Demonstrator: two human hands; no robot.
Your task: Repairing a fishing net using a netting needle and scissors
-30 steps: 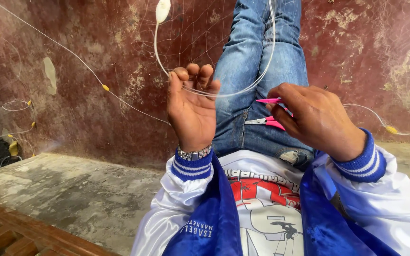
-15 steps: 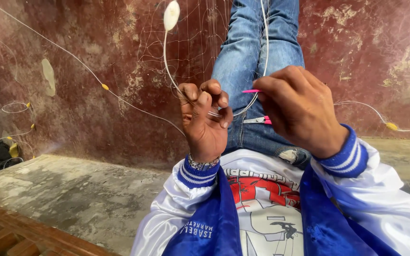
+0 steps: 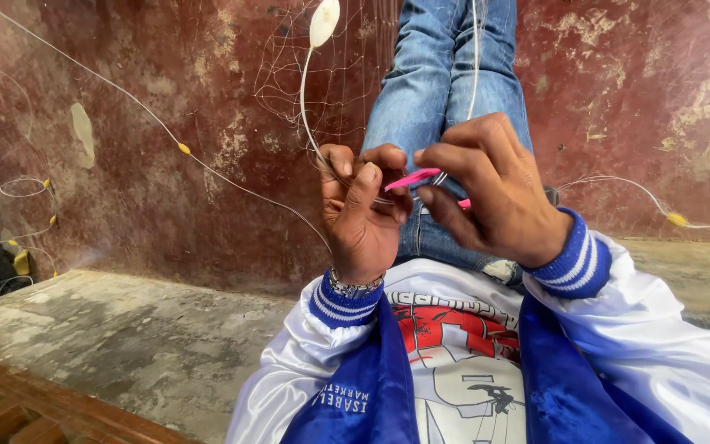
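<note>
Your left hand was curled shut, pinching the white cord in front of your jeans. Your right hand gripped a pink-handled tool, its tip touching the left fingers. The cord rose to a white float, with fine net spread against the red wall. A yellow bead sat on another line to the left.

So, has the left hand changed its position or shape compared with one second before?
Yes. The left hand was open with fingers spread; now its fingers are curled, pinching the thin white line. Against the jeans, it has hardly shifted.
</note>
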